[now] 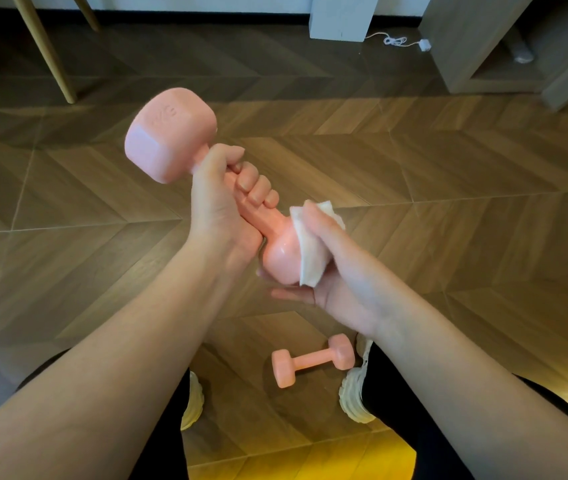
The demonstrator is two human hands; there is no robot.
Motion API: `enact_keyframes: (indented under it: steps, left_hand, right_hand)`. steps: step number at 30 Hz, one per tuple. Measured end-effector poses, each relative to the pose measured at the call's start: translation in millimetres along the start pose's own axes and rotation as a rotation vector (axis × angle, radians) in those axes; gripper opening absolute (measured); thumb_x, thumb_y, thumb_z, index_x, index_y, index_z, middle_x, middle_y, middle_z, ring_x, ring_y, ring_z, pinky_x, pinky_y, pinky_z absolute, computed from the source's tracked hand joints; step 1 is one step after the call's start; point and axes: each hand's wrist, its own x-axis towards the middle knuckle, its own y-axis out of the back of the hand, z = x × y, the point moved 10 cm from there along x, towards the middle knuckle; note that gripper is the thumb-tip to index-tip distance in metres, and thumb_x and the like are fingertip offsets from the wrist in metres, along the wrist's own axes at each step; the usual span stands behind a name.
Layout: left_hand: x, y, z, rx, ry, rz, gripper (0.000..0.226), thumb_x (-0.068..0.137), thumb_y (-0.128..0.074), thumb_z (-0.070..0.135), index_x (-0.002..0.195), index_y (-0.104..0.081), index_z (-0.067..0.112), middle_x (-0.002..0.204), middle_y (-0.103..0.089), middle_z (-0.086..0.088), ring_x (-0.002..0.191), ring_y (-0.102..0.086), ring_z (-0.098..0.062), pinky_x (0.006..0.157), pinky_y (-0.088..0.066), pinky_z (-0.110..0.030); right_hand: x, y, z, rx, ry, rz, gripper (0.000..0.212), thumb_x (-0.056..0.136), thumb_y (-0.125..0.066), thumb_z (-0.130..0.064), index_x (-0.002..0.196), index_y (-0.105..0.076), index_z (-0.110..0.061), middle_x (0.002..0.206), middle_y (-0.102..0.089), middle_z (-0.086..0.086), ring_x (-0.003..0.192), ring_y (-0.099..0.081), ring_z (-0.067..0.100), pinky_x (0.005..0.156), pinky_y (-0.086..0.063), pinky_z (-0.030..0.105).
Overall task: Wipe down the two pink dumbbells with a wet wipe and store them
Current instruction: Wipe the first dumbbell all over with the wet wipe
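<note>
My left hand (pixel 222 199) grips the handle of a pink dumbbell (pixel 168 133), held tilted in the air with one head up at the left and the other head low at the right. My right hand (pixel 331 258) wraps a white wet wipe (pixel 310 258) around the lower head, which looks shiny and wet. The wipe covers the right side of that head. A second pink dumbbell (pixel 313 360) lies on the wooden floor between my feet, close to my right shoe.
My two light shoes (pixel 353 396) stand on the herringbone wood floor (pixel 448 202). A wooden chair leg (pixel 50 53) rises at the far left. A white cabinet base (pixel 343 17), a white cable (pixel 396 39) and a grey open shelf unit (pixel 504 46) line the back.
</note>
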Motion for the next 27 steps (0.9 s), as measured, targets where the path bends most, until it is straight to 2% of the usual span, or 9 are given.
enact_keyframes:
  steps: [4, 7, 10, 13, 16, 19, 22, 24, 27]
  left_hand:
    - [1.5, 3.6, 3.3, -0.054, -0.006, 0.024, 0.03, 0.09, -0.05, 0.014, 0.064, -0.037, 0.018, 0.049, -0.032, 0.005, 0.041, -0.031, -0.011, 0.044, -0.036, -0.024]
    - [1.6, 13.6, -2.3, -0.049, 0.01, 0.121, 0.03, 0.09, -0.059, 0.018, 0.065, -0.042, 0.018, 0.052, -0.044, 0.004, 0.044, -0.045, -0.011, 0.051, -0.044, -0.023]
    - [0.5, 17.2, -11.5, -0.026, 0.049, 0.155, 0.03, 0.092, -0.058, 0.021, 0.07, -0.038, 0.02, 0.05, -0.034, 0.007, 0.04, -0.035, -0.009, 0.046, -0.038, -0.022]
    - [0.2, 13.3, -13.2, 0.026, 0.044, 0.118, 0.031, 0.092, -0.058, 0.019, 0.069, -0.037, 0.019, 0.051, -0.03, 0.006, 0.041, -0.029, -0.01, 0.044, -0.035, -0.022]
    - [0.8, 6.5, -7.8, 0.036, 0.02, 0.074, 0.031, 0.093, -0.054, 0.016, 0.068, -0.036, 0.02, 0.049, -0.028, 0.006, 0.039, -0.027, -0.01, 0.041, -0.034, -0.022]
    - [1.5, 7.8, -4.7, -0.007, 0.024, 0.081, 0.031, 0.093, -0.052, 0.016, 0.067, -0.035, 0.02, 0.047, -0.028, 0.007, 0.038, -0.026, -0.01, 0.04, -0.032, -0.022]
    - [-0.4, 9.8, -6.9, 0.015, 0.033, 0.08, 0.032, 0.093, -0.052, 0.016, 0.067, -0.034, 0.02, 0.047, -0.027, 0.007, 0.038, -0.025, -0.011, 0.04, -0.032, -0.023]
    - [-1.4, 9.6, -8.4, 0.058, 0.031, 0.074, 0.033, 0.092, -0.052, 0.015, 0.066, -0.033, 0.02, 0.046, -0.027, 0.006, 0.039, -0.024, -0.012, 0.04, -0.032, -0.023]
    - [-1.8, 6.8, -7.9, 0.095, 0.03, 0.058, 0.033, 0.092, -0.052, 0.014, 0.066, -0.033, 0.02, 0.047, -0.027, 0.005, 0.039, -0.024, -0.013, 0.041, -0.033, -0.024]
  right_hand:
    - [-8.2, -7.1, -6.3, 0.146, -0.04, -0.179, 0.062, 0.086, -0.066, -0.033, 0.141, -0.046, -0.01, 0.138, -0.053, 0.026, 0.12, -0.058, 0.043, 0.082, -0.058, 0.051]
    - [-6.4, -4.6, -9.4, 0.097, 0.041, -0.159, 0.056, 0.082, -0.071, -0.02, 0.134, -0.051, -0.012, 0.13, -0.06, 0.02, 0.114, -0.063, 0.032, 0.086, -0.055, 0.053]
    - [-0.4, 9.3, -9.0, -0.115, 0.135, 0.064, 0.057, 0.075, -0.077, -0.032, 0.126, -0.054, -0.02, 0.113, -0.068, 0.008, 0.1, -0.068, 0.022, 0.08, -0.058, 0.048]
    - [3.5, 15.1, -4.9, -0.121, 0.121, 0.175, 0.052, 0.08, -0.072, -0.051, 0.121, -0.054, -0.025, 0.119, -0.066, 0.014, 0.097, -0.07, 0.027, 0.073, -0.06, 0.048]
    - [4.8, 17.1, -7.8, -0.023, 0.082, 0.124, 0.041, 0.087, -0.067, -0.047, 0.117, -0.056, -0.021, 0.125, -0.061, 0.021, 0.102, -0.066, 0.036, 0.074, -0.058, 0.054]
    - [2.2, 13.4, -13.0, -0.041, 0.097, -0.01, 0.048, 0.079, -0.077, -0.036, 0.122, -0.06, -0.024, 0.124, -0.061, 0.015, 0.114, -0.063, 0.032, 0.086, -0.055, 0.058]
    - [0.2, 9.5, -8.6, -0.169, 0.113, -0.001, 0.053, 0.073, -0.079, -0.037, 0.122, -0.058, -0.031, 0.11, -0.068, 0.001, 0.096, -0.07, 0.014, 0.076, -0.059, 0.04]
    - [0.2, 9.6, -6.9, -0.24, 0.124, 0.076, 0.056, 0.073, -0.077, -0.048, 0.122, -0.056, -0.03, 0.105, -0.068, -0.003, 0.09, -0.07, 0.008, 0.07, -0.057, 0.03]
    - [-3.0, 15.6, -20.0, -0.428, 0.208, 0.246, 0.07, 0.068, -0.069, -0.071, 0.125, -0.051, -0.034, 0.114, -0.064, -0.01, 0.094, -0.066, -0.001, 0.07, -0.052, 0.016]
